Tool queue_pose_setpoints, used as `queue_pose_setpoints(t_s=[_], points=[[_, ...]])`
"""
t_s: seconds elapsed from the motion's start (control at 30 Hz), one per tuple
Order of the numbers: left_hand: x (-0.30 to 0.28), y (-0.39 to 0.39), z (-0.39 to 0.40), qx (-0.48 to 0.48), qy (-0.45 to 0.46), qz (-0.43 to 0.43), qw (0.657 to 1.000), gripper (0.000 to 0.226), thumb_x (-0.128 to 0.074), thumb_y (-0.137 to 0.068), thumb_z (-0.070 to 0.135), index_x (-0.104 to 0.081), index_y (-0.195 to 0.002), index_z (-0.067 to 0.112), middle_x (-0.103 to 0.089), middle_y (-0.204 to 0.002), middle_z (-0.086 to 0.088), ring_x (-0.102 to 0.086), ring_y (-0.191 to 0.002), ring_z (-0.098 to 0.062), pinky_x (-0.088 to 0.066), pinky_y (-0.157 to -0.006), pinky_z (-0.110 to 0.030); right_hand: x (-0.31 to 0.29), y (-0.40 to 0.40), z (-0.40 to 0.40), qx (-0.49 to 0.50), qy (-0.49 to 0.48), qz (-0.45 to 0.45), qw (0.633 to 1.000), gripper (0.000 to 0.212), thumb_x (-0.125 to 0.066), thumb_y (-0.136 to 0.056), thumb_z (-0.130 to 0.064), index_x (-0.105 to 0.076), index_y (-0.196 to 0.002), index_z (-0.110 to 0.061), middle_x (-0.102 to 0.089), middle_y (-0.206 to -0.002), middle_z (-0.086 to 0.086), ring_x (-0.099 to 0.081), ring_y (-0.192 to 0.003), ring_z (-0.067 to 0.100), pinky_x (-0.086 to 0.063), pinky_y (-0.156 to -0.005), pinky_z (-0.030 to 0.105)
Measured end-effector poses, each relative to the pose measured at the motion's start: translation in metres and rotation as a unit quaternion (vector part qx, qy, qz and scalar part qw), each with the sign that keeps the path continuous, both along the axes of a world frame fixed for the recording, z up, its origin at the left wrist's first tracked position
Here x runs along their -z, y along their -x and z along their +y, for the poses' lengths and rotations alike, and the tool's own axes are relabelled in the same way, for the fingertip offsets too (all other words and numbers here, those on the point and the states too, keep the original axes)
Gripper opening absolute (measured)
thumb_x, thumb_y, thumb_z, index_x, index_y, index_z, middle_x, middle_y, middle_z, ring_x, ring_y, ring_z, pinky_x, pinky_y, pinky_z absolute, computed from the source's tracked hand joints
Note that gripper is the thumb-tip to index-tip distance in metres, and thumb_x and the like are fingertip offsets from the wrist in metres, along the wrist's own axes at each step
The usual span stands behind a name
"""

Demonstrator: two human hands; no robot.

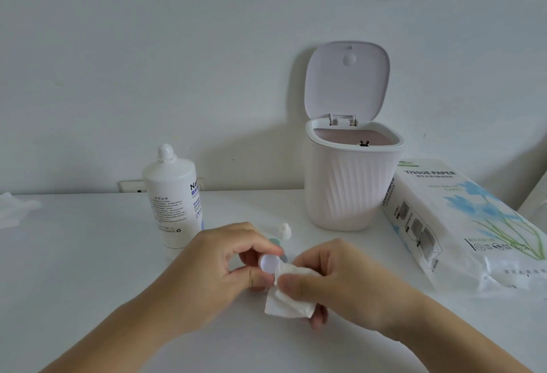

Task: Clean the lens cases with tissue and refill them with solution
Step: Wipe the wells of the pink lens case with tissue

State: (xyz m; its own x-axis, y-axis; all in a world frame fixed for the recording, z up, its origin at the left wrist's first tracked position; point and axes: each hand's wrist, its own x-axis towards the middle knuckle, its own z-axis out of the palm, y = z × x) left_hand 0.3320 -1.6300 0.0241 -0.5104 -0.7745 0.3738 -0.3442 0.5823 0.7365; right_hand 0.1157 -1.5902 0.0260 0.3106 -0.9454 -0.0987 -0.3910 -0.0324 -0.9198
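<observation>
- Pinching the small lens case (270, 263) by its rim above the tabletop (88, 254), the left hand (216, 266) has a firm grip; it looks light, stiff, slippery.
- Right hand (334, 281) clamps soft folded tissue (288, 298) against it.

On the worktop (88, 269): solution bottle (174, 195) standing at 10 o'clock, bin (352, 186) at 1 o'clock, tissue pack (461, 224) lying at 2 o'clock, bottle cap (284, 230) sitting between bottle and bin.

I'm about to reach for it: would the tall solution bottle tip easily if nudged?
Probably yes: the solution bottle stands tall on a narrow base. Its cap is off, so a tip would likely spill. The plastic looks smooth, so it may slip in a wet grip.
</observation>
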Motion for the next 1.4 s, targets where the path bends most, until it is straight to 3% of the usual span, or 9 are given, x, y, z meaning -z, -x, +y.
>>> queue_pose_setpoints(t_s=[0.07, 0.3, 0.47, 0.57, 0.73, 0.93, 1.03, 1.2, 1.4], points=[[-0.001, 0.000, 0.000, 0.007, 0.009, -0.012, 1.000, 0.032, -0.087, -0.075, 0.007, -0.078, -0.096, 0.029, -0.070, -0.088, 0.010, -0.068, -0.081, -0.009, -0.049, -0.072, -0.012, -0.003, 0.004, 0.000, 0.008, 0.001, 0.025, 1.000, 0.028, -0.071, -0.083, -0.039, -0.073, -0.073, -0.012, -0.070, -0.062, 0.001, -0.063, -0.053, 0.012, -0.049, -0.057, 0.020], [0.002, 0.010, 0.010, -0.070, -0.028, 0.112, 0.991, 0.024, -0.087, -0.077, 0.014, -0.070, -0.081, 0.031, -0.072, -0.066, 0.000, -0.066, -0.055, -0.009, -0.041, -0.044, -0.007, -0.004, 0.004, -0.003, 0.175, 0.207, -0.094, 0.958, 0.013, -0.077, -0.086, -0.018, -0.079, -0.086, -0.031, -0.075, -0.073, -0.005, -0.066, -0.053, 0.008, -0.051, -0.055, 0.018], [0.003, 0.009, 0.007, -0.089, -0.067, 0.122, 0.986, 0.017, -0.084, -0.081, 0.017, -0.072, -0.082, 0.029, -0.073, -0.071, 0.010, -0.055, -0.046, -0.001, -0.039, -0.045, -0.006, 0.003, 0.025, -0.009, 0.251, 0.350, 0.133, 0.893, 0.018, -0.070, -0.091, -0.015, -0.078, -0.096, -0.030, -0.069, -0.086, -0.015, -0.064, -0.083, 0.002, -0.045, -0.072, 0.009], [0.004, 0.005, 0.003, -0.112, -0.098, 0.132, 0.980, 0.013, -0.086, -0.079, 0.029, -0.074, -0.083, 0.030, -0.071, -0.074, 0.006, -0.055, -0.052, -0.002, -0.040, -0.040, -0.021, 0.004, 0.039, -0.010, 0.262, 0.304, 0.274, 0.874, 0.020, -0.060, -0.095, -0.019, -0.075, -0.098, -0.032, -0.060, -0.095, -0.014, -0.060, -0.088, 0.007, -0.051, -0.071, 0.028], [0.003, 0.004, -0.001, -0.118, -0.120, 0.131, 0.977, 0.011, -0.085, -0.079, 0.028, -0.075, -0.084, 0.028, -0.069, -0.075, 0.001, -0.057, -0.059, -0.007, -0.038, -0.039, -0.025, 0.009, 0.049, -0.003, 0.221, 0.239, 0.552, 0.768, 0.034, -0.033, -0.101, -0.039, -0.063, -0.091, -0.028, -0.052, -0.100, -0.009, -0.055, -0.104, 0.017, -0.036, -0.071, 0.029], [0.003, 0.005, 0.000, -0.112, -0.121, 0.127, 0.978, 0.015, -0.087, -0.077, 0.024, -0.073, -0.080, 0.029, -0.068, -0.070, 0.007, -0.054, -0.055, -0.004, -0.036, -0.038, -0.017, 0.006, 0.052, 0.006, 0.168, 0.174, 0.654, 0.717, 0.056, -0.017, -0.102, -0.058, -0.064, -0.097, -0.030, -0.053, -0.107, -0.006, -0.053, -0.110, 0.019, -0.042, -0.086, 0.032], [0.002, 0.005, 0.000, -0.109, -0.129, 0.129, 0.977, 0.015, -0.086, -0.077, 0.026, -0.072, -0.080, 0.031, -0.070, -0.073, 0.003, -0.057, -0.055, -0.005, -0.036, -0.039, -0.020, -0.004, 0.047, 0.006, 0.182, 0.218, 0.597, 0.751, 0.055, -0.016, -0.097, -0.062, -0.063, -0.106, -0.035, -0.054, -0.110, -0.011, -0.052, -0.113, 0.016, -0.044, -0.090, 0.030], [0.000, 0.004, -0.001, -0.107, -0.166, 0.149, 0.969, 0.018, -0.088, -0.073, 0.034, -0.075, -0.085, 0.031, -0.069, -0.074, 0.007, -0.059, -0.060, -0.004, -0.041, -0.043, -0.027, -0.022, 0.027, -0.003, 0.084, 0.247, 0.216, 0.941, 0.042, -0.061, -0.085, -0.058, -0.060, -0.125, -0.047, -0.062, -0.105, -0.028, -0.061, -0.100, -0.003, -0.048, -0.083, 0.013], [0.000, 0.001, -0.005, -0.096, -0.184, 0.152, 0.966, 0.041, -0.082, -0.058, 0.056, -0.075, -0.089, 0.030, -0.068, -0.072, 0.007, -0.061, -0.061, -0.005, -0.046, -0.045, -0.031, -0.027, 0.001, -0.022, 0.034, 0.174, 0.057, 0.982, 0.029, -0.079, -0.085, -0.028, -0.072, -0.114, -0.032, -0.074, -0.088, -0.009, -0.070, -0.075, 0.007, -0.061, -0.075, 0.030]])
